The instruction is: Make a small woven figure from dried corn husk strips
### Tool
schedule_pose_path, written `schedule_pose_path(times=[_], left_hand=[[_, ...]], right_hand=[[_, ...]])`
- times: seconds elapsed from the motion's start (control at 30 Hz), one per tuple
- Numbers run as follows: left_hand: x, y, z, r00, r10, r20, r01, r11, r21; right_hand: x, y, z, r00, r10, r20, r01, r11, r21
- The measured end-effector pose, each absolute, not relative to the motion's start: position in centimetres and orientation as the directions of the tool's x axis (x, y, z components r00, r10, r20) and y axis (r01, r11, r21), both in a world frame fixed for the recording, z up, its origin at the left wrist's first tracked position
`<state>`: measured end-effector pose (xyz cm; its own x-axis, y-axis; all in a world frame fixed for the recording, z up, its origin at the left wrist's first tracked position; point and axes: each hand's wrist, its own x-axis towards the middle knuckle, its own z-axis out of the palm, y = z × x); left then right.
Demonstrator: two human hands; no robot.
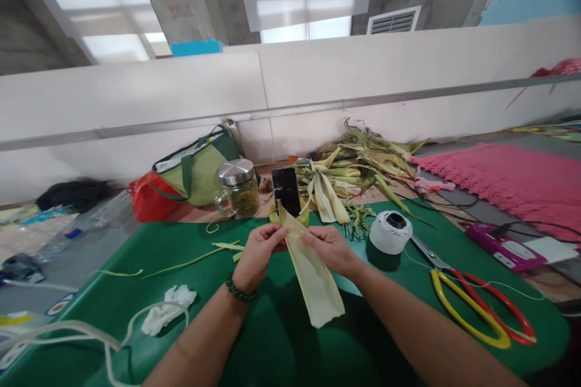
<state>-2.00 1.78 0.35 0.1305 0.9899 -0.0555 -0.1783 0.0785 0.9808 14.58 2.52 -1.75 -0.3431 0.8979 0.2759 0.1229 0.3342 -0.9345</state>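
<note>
A pale corn husk (pixel 314 278) is stretched between my two hands, its wide cut end hanging toward me and its narrow tip pointing away. My left hand (pixel 261 251), with a dark green bead bracelet (pixel 239 290) at the wrist, pinches the husk's left edge near the tip. Thumb and fingers of my right hand (pixel 333 248) are closed on the right edge. Just beyond the husk a phone (pixel 285 190) stands propped up. More pale husks (pixel 327 196) lie behind my right hand. A white spool of thread (pixel 390 231) stands to its right.
Scissors (pixel 472 302) with red and yellow handles lie on the green mat (pixel 190 254) at right. Behind are a glass jar (pixel 238 187), a green bag (pixel 200 166) and a corn husk pile (pixel 367 154). A white cable (pixel 86 332) and crumpled tissue (pixel 170 309) lie at left.
</note>
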Motion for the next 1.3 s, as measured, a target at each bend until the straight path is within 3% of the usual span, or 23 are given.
schedule_pose_path(times=[0.2,0.3,0.37,0.5,0.67,0.77,0.9,1.17,1.3], left_hand=[[-1.7,1.8,0.3,0.105,0.994,-0.043,-0.24,0.067,0.968],[-1.0,1.6,-0.4,0.066,0.997,-0.031,-0.124,0.039,0.991],[-0.4,1.4,-1.0,0.14,0.99,-0.019,-0.035,0.024,0.999],[0.2,1.0,-1.4,0.336,0.939,-0.076,0.006,0.079,0.997],[-0.7,1.0,-0.6,0.336,0.935,-0.11,0.023,0.109,0.994],[-1.2,1.3,-0.7,0.238,0.971,-0.029,0.032,0.022,0.999],[-1.5,1.8,-0.9,0.128,0.992,0.018,0.017,-0.02,1.0],[-1.6,2.1,-0.1,0.13,0.99,-0.06,-0.159,0.08,0.984],[-1.1,1.8,-0.7,0.119,0.989,-0.088,-0.026,0.092,0.995]], right_hand=[[14.2,2.5,-2.1,-0.264,0.902,0.341,0.205,0.398,-0.894],[13.9,2.4,-2.5,-0.179,0.891,0.418,0.345,0.455,-0.821],[13.9,2.4,-2.7,-0.121,0.883,0.454,0.39,0.463,-0.796],[14.4,2.7,-2.4,-0.011,0.886,0.464,0.361,0.437,-0.824],[15.1,3.2,-1.8,0.076,0.925,0.373,0.224,0.348,-0.91],[14.9,3.1,-1.7,-0.097,0.975,0.198,0.074,0.206,-0.976],[14.7,3.0,-2.0,-0.373,0.928,0.027,-0.015,0.022,-1.0],[15.3,3.7,-2.0,-0.33,0.942,-0.053,-0.093,-0.088,-0.992],[14.9,3.6,-2.1,-0.203,0.976,0.073,-0.029,0.068,-0.997]])
